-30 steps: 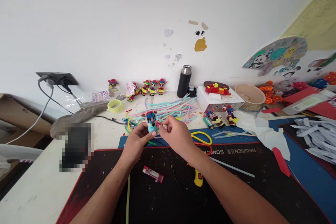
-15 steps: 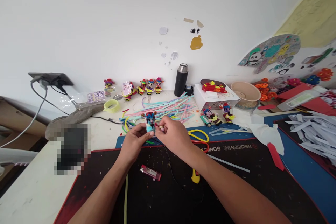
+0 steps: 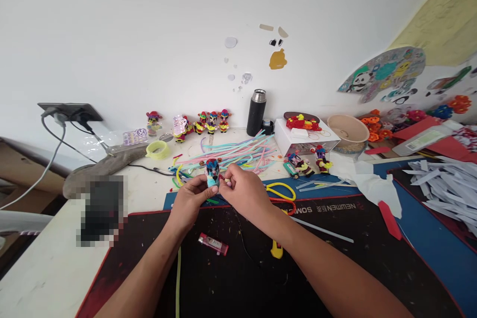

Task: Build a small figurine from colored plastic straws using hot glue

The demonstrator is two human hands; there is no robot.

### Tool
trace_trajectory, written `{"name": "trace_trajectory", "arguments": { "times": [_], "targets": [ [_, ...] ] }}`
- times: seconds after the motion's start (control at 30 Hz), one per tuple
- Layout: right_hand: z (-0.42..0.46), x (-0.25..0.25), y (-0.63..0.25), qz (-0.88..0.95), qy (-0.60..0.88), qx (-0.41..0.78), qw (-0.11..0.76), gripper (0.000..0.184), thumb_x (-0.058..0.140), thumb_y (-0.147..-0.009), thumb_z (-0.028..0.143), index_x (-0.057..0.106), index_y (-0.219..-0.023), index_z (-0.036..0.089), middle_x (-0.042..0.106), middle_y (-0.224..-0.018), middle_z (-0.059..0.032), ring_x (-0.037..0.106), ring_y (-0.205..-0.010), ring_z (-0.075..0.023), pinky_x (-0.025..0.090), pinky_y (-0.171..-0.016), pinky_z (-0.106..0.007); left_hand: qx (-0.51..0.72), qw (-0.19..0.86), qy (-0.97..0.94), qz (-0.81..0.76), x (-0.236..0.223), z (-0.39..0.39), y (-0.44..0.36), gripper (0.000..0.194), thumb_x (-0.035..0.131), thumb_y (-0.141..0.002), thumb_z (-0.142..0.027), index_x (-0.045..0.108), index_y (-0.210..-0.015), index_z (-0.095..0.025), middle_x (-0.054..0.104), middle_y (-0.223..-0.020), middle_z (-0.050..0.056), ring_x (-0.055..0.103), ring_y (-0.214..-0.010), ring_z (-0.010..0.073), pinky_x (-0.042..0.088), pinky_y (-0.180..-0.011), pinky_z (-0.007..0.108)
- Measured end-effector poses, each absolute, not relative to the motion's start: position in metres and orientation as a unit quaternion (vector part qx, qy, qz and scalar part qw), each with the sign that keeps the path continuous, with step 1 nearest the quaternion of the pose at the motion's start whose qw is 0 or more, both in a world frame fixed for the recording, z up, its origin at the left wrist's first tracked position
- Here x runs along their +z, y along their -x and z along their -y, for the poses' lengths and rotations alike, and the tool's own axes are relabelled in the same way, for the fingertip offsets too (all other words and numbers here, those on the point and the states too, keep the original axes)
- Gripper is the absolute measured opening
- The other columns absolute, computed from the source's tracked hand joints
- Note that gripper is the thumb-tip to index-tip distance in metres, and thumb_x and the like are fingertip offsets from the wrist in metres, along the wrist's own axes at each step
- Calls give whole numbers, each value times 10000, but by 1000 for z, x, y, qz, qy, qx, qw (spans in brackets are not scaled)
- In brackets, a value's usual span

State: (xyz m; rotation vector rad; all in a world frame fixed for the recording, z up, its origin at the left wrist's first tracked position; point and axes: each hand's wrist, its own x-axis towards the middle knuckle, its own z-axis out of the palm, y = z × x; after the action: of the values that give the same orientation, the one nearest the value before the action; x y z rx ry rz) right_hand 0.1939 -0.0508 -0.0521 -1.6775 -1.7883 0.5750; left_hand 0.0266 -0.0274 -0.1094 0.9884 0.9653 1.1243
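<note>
A small figurine (image 3: 212, 173) with a blue-and-red hat, dark hair and a light blue body stands upright between the fingers of my left hand (image 3: 192, 200). My left thumb presses against its lower front. Close against its right side is my right hand (image 3: 238, 190), closed in a pinch. A small pale and reddish piece shows at those fingertips, too small to name. Below my hands a pink lighter (image 3: 213, 244) lies on the dark mat (image 3: 223, 285). Under my right forearm a yellow cutter (image 3: 277, 249) is partly hidden.
Pastel pipe-cleaner-like strips (image 3: 238, 151) lie behind my hands. Finished figurines (image 3: 212, 122) stand by the wall, near a black flask (image 3: 257, 113). At right are a white box (image 3: 309, 141), a beige bowl (image 3: 348, 129) and white paper strips (image 3: 447, 191). A tape roll (image 3: 157, 150) sits left.
The view has shifted very slightly. Both hands stay at the figurine in nearly the same pose, with the right fingertips still pinched beside it.
</note>
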Motion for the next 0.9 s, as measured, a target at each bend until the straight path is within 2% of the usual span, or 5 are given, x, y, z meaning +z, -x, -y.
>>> {"name": "trace_trajectory", "arguments": {
  "times": [0.27, 0.43, 0.8, 0.9],
  "targets": [
    [50, -54, -196, 671, 629, 232, 316, 124, 714, -864, 232, 592, -841, 231, 631, -691, 40, 550, -615, -156, 281, -576, -262, 498, 589, -471, -428, -104, 30, -28, 375, 998, -537, -312, 790, -835, -222, 768, -872, 18, 684, -879, 244, 551, -843, 346],
    [49, -58, -197, 679, 618, 231, 324, 111, 704, -868, 231, 594, -850, 234, 645, -717, 36, 561, -625, -153, 288, -576, -257, 479, 606, -469, -428, -104, 29, -27, 390, 988, -565, -338, 801, -880, -206, 785, -879, 42, 694, -878, 259, 544, -860, 366],
    [50, -58, -200, 679, 607, 254, 326, 137, 683, -880, 213, 564, -816, 232, 634, -710, 39, 553, -612, -149, 283, -573, -255, 472, 586, -484, -446, -106, 29, -27, 365, 986, -559, -324, 789, -841, -203, 745, -805, 12, 652, -778, 216, 522, -754, 318],
    [51, -57, -201, 674, 606, 268, 327, 120, 695, -892, 237, 586, -841, 230, 644, -706, 40, 560, -597, -147, 296, -574, -253, 470, 592, -486, -439, -104, 29, -28, 384, 985, -563, -358, 796, -863, -210, 765, -850, 28, 672, -828, 239, 536, -801, 340]
  ]
}}
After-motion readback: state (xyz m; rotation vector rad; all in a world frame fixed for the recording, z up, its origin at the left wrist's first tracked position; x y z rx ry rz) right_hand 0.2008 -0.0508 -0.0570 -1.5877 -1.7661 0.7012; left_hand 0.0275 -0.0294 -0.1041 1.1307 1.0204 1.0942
